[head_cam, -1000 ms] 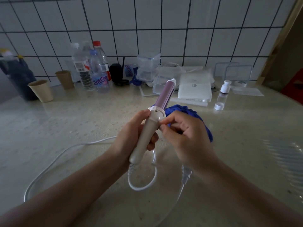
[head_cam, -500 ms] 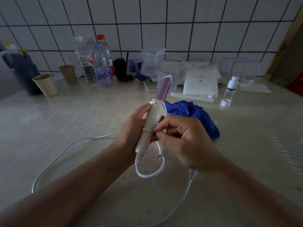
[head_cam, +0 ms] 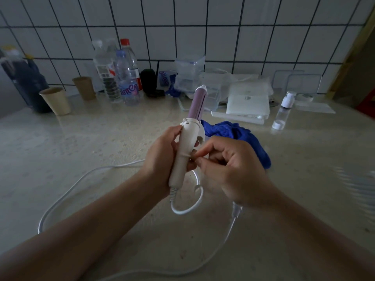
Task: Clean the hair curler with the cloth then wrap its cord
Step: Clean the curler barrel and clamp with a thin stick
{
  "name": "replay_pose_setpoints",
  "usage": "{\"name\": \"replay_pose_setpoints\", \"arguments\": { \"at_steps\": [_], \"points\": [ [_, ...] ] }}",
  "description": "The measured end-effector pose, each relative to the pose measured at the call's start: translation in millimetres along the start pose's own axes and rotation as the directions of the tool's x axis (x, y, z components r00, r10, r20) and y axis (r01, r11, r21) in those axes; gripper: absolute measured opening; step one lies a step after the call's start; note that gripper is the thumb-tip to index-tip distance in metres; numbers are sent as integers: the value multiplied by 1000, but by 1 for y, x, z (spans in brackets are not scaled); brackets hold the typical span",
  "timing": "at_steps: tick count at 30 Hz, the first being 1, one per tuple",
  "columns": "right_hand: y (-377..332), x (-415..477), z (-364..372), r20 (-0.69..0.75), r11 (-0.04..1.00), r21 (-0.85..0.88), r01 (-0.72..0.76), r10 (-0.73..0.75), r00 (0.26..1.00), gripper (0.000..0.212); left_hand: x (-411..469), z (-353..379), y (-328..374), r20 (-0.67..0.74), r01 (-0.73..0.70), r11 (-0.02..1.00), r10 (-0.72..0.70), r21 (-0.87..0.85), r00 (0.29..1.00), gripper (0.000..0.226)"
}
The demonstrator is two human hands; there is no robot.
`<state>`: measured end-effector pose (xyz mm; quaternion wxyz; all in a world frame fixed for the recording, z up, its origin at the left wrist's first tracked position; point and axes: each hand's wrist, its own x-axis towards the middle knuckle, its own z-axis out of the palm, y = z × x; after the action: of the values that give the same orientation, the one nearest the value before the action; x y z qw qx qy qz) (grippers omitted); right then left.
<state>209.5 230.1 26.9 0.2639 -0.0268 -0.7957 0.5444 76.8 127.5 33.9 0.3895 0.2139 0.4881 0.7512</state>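
Observation:
The hair curler [head_cam: 187, 138] has a cream handle and a lilac barrel that points up and away. My left hand [head_cam: 160, 157] grips its handle from the left. My right hand [head_cam: 229, 169] pinches the white cord [head_cam: 187, 209] against the handle's right side, where one turn of cord crosses the handle. From the handle's base the cord loops below, then trails in a wide arc over the counter to the left and under my right forearm. The blue cloth [head_cam: 239, 136] lies crumpled on the counter behind my right hand.
Along the tiled back wall stand two paper cups [head_cam: 55, 101], several plastic bottles [head_cam: 125, 78], a dark jug [head_cam: 24, 78], clear boxes [head_cam: 189, 72], a white flat box [head_cam: 247, 103] and a small pump bottle [head_cam: 285, 107]. The beige counter [head_cam: 85, 142] stretches left and right of my hands.
My right hand has slid down the handle from the collar to its middle, drawing the cord around it. The curler stands slightly more upright.

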Motion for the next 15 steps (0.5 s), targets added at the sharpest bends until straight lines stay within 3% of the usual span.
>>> {"name": "replay_pose_setpoints", "arguments": {
  "at_steps": [5,10,15],
  "points": [
    [-3,-2,5,150,999,-47,7,0,989,7,2,-4,-2,-61,17,1000,-16,16,998,47],
    [0,1,-1,-25,999,-35,10,-11,1000,7,2,-4,-2,-22,4,1000,-4,20,1000,42],
    [2,0,2,113,1000,-15,-1,3,994,9,-2,-2,-3,-72,14,999,-11,37,997,44]
  ]
}}
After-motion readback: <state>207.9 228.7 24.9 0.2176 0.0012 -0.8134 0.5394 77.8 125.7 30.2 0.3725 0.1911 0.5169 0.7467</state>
